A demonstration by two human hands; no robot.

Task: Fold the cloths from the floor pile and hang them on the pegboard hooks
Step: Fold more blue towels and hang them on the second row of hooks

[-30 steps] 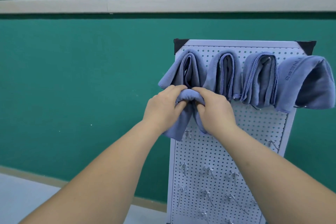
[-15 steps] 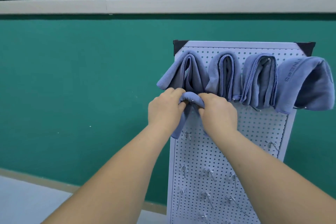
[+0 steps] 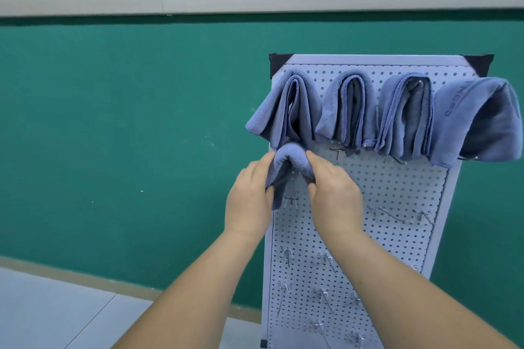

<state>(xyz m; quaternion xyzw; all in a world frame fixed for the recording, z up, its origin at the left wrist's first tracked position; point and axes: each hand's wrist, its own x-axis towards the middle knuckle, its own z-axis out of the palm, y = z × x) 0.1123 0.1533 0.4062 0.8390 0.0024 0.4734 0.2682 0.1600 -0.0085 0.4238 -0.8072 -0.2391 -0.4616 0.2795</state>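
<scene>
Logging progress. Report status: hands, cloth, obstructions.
Grip: left hand and right hand hold the folded cloth at the pegboard, below four hung cloths. Its hook hidden. No obstruction seen.

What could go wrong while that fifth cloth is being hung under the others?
The held cloth sits close under the leftmost hung cloth; a nudge might knock that one loose. Its hook is hidden by fabric, so it may slip once the left hand and right hand let go. The rightmost cloth juts past the board's edge and might slide off.
</scene>
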